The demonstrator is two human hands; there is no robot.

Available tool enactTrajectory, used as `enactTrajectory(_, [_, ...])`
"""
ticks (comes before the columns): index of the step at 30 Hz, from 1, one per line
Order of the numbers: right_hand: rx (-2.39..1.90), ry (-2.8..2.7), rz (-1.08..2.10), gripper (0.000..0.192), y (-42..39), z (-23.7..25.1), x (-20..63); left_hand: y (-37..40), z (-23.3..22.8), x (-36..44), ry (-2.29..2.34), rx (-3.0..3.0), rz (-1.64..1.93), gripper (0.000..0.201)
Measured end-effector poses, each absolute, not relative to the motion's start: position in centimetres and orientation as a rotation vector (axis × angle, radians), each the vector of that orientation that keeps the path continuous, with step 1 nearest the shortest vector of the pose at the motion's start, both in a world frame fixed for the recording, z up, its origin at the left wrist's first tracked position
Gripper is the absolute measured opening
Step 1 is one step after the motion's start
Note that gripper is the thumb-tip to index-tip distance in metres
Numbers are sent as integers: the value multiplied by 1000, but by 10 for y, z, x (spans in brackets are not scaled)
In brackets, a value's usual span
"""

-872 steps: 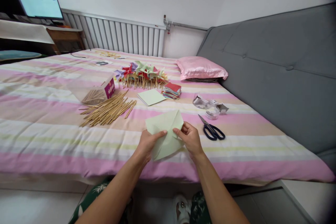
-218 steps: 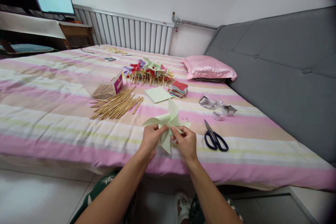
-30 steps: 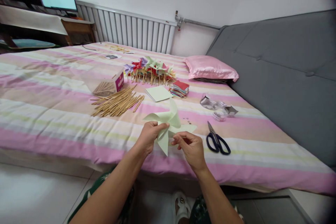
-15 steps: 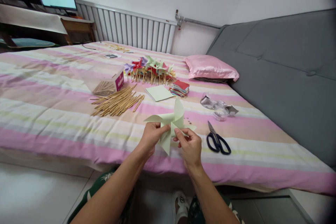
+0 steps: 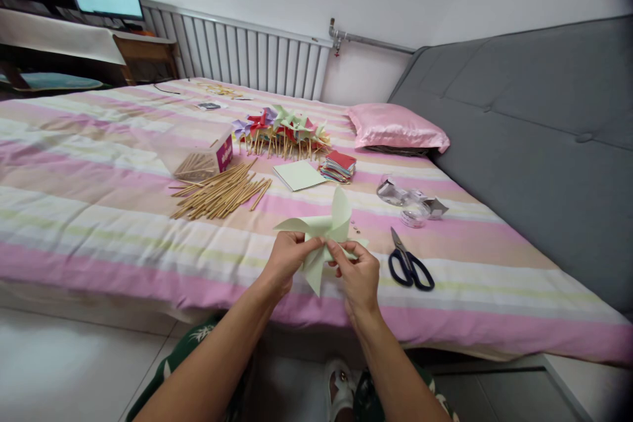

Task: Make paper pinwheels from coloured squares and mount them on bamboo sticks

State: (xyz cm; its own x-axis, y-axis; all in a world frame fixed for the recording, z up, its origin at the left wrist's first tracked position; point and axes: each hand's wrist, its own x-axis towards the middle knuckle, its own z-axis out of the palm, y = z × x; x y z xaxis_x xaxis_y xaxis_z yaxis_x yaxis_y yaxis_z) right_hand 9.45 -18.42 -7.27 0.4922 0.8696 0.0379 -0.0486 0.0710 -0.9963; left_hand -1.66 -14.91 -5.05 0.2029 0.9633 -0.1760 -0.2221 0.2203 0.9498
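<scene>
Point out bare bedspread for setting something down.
Bedspread is bare right of the scissors, toward the grey headboard, and left of the stick pile, though creased. Crowded: the middle, where the stick pile, box, pinwheel cluster, pale green paper and red-topped stack sit close, beyond the left hand and right hand.

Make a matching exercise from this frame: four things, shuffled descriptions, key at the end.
Things
1. Scissors
2. Nearest pinwheel
3. Loose sticks
4. Pillow

Descriptions
A. Pink and shiny, near the grey headboard
B. Heaped on the bedspread, next to the box with a purple panel
C. Dark-handled, lying to the right of the right hand
D. Pale green, held by the left hand and right hand

Pairs: 1-C, 2-D, 3-B, 4-A
</scene>
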Motion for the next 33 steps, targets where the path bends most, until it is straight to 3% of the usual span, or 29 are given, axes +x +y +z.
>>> enactTrajectory(22, [-1374,-786,823,33,-183,-67,96,-149,-50,-16,910,1002,1061,14])
enactTrajectory(33, [-1385,-881,747,35,-183,-71,99,-147,-54,-17,920,987,1018,31])
